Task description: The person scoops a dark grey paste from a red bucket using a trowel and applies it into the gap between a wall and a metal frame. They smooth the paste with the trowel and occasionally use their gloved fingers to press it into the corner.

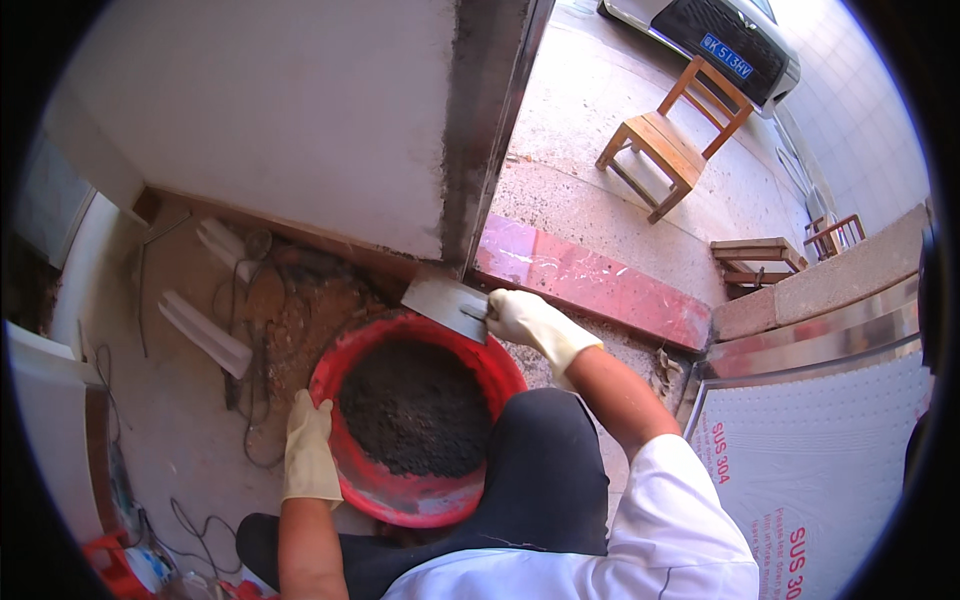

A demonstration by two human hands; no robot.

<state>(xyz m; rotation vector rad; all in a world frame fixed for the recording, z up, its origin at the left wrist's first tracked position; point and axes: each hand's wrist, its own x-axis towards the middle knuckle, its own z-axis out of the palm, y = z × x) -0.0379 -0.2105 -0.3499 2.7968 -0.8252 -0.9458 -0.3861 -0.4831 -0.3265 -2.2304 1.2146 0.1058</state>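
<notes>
A red plastic tub (405,510) stands on the floor before me, between my legs. Inside it lies dark grey mortar (416,409) with a lumpy surface. My left hand (307,442), in a cream rubber glove, grips the tub's left rim. In my gloved right hand (525,319) is a steel plastering trowel (442,300), held by its handle. The flat blade reaches over the tub's far rim, towards the foot of the wall; whether it touches anything cannot be told.
A white wall (300,112) ends at a doorway with a red stone threshold (592,277). Outside stand a wooden chair (667,142) and a parked car (720,45). Rubble (300,315), white channel pieces (206,334) and cables (199,525) lie left. A film-covered steel panel (802,465) is right.
</notes>
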